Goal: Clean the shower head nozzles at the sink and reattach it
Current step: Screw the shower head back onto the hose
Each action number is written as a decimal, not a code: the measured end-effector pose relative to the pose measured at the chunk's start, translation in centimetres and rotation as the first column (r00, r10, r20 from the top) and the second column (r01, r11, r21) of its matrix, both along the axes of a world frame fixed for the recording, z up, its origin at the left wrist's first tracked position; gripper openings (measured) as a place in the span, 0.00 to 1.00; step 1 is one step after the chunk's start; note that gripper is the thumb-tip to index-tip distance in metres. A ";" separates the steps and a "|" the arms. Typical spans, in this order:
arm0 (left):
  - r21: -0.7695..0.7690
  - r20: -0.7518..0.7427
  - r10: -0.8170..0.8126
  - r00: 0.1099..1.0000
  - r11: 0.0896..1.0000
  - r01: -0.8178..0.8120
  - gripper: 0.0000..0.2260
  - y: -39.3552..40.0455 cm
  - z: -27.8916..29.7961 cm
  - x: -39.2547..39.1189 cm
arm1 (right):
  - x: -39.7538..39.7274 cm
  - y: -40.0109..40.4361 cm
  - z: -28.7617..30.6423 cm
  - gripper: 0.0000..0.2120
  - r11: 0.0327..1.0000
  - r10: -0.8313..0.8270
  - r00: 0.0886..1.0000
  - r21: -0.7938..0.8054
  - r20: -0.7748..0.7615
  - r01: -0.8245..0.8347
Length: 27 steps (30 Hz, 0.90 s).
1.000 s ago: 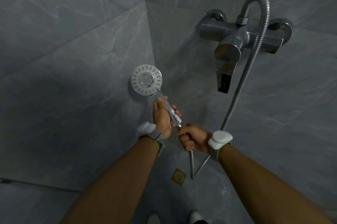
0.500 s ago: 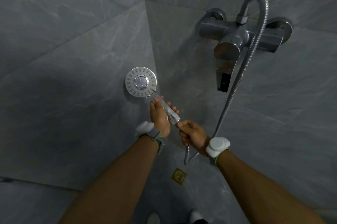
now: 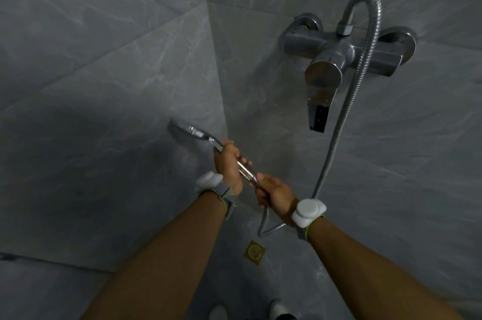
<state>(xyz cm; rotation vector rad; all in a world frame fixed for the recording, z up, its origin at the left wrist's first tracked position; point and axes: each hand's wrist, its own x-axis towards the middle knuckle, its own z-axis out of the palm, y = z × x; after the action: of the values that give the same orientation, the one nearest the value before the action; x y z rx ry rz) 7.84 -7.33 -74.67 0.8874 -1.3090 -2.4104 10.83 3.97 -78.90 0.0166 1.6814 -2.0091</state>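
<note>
Between the two hands runs the shower head's (image 3: 194,133) shiny handle. The left hand (image 3: 229,165) wraps tight round it, with the round head poking out past its fingers. The right hand (image 3: 272,190) curls round the end where the hose (image 3: 341,121) joins. The metal looks hard, light and maybe slippery, so the handle is the best place to hold. Tiled walls (image 3: 104,59) stand close beyond the left hand; the tap (image 3: 336,56) sticks out above the right.

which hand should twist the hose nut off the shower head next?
Right, probably. The right hand already grips the joint where the hose meets the handle, while the left hand holds the shower head by its handle and can brace it.
</note>
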 end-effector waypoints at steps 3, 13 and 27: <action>0.041 -0.024 -0.071 0.997 0.997 0.072 0.09 0.0 -0.1 0.4 | -0.1 0.1 0.0 0.22 0.998 0.042 0.998 0.038 0.050 -0.044; 0.031 -0.025 0.000 1.000 1.000 0.001 0.08 0.1 -0.5 0.1 | 0.7 -0.1 0.4 0.10 0.992 -0.096 0.994 0.073 -0.056 0.100; -0.044 -0.062 0.052 0.997 0.998 -0.054 0.06 -0.3 -0.6 0.2 | -0.1 -0.3 -0.5 0.21 0.990 0.001 1.000 0.140 -0.013 0.001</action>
<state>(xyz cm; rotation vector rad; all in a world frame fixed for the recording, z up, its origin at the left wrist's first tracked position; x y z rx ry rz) 8.01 -7.59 -75.30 0.8191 -1.2959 -2.3391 10.76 3.64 -79.37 0.0521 1.8278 -1.8909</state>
